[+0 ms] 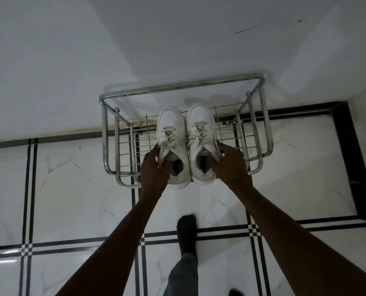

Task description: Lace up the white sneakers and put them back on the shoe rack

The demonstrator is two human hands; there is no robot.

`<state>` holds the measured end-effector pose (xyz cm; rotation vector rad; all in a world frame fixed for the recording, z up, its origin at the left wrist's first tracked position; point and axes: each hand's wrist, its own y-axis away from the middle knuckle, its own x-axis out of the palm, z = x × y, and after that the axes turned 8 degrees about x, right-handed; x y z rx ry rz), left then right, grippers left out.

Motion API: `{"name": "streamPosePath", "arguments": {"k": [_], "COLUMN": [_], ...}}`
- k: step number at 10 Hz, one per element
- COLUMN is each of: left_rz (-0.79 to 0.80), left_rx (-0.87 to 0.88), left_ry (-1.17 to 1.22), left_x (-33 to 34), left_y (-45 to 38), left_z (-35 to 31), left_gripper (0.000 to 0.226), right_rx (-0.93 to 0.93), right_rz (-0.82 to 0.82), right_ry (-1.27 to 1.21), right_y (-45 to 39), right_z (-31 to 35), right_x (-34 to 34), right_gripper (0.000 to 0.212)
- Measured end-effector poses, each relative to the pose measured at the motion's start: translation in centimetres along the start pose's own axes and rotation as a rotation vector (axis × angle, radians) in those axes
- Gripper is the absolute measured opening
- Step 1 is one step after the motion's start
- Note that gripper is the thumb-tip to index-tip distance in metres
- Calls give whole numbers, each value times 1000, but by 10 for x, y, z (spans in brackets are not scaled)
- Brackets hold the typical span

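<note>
Two white sneakers stand side by side on the wire shelf of a chrome shoe rack (182, 85), toes toward the wall, laces threaded through the eyelets. My left hand (154, 167) grips the collar and outer side of the left sneaker (171, 127), thumb inside the opening. My right hand (231, 165) holds the right sneaker (200, 122) the same way at its collar. Both heels hang slightly over the shelf's front edge.
The rack stands against a white wall (71, 60) on a white marble-tile floor (77, 193) with black border lines. My foot in a dark sock (187, 231) and a grey trouser leg are below the rack. A darker tile strip runs along the right.
</note>
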<state>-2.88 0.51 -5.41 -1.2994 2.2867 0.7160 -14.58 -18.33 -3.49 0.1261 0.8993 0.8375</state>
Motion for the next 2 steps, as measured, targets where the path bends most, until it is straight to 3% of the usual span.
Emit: {"name": "streamPosePath", "arguments": {"k": [2], "left_rz": [4], "left_rx": [-9], "left_ry": [-32], "left_x": [-1], "left_y": [2], "left_z": [2], "left_gripper": [64], "right_rx": [13], "right_rz": [55], "right_ry": [7], "right_y": [2], "right_z": [3], "right_x": [-4], "right_gripper": [56]}}
